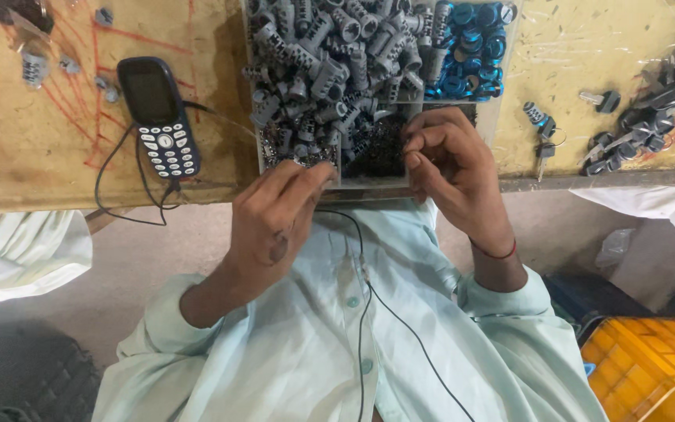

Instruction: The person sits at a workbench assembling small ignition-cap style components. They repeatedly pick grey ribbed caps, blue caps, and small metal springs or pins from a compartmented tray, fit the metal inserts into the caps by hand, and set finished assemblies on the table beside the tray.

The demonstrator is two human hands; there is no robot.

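Observation:
My left hand (275, 215) is at the near edge of a clear divided tray (501, 47), its fingers pinched together over a compartment of small silvery parts (294, 152); what it pinches is too small to see. My right hand (451, 168) hovers over a compartment of tiny dark parts (376, 152), thumb and fingers closed as if on one small piece that I cannot make out. The tray's large compartment holds several grey lock cylinders (330, 62); another holds blue rings (470, 47).
A dark blue keypad phone (158, 117) lies on the worn wooden bench (41, 148) at left, its black cable running down my shirt. Assembled cylinders with keys (541, 121) and dark parts (650, 125) lie at right. A yellow crate (650, 367) stands on the floor. Other people's pale sleeves show at both sides.

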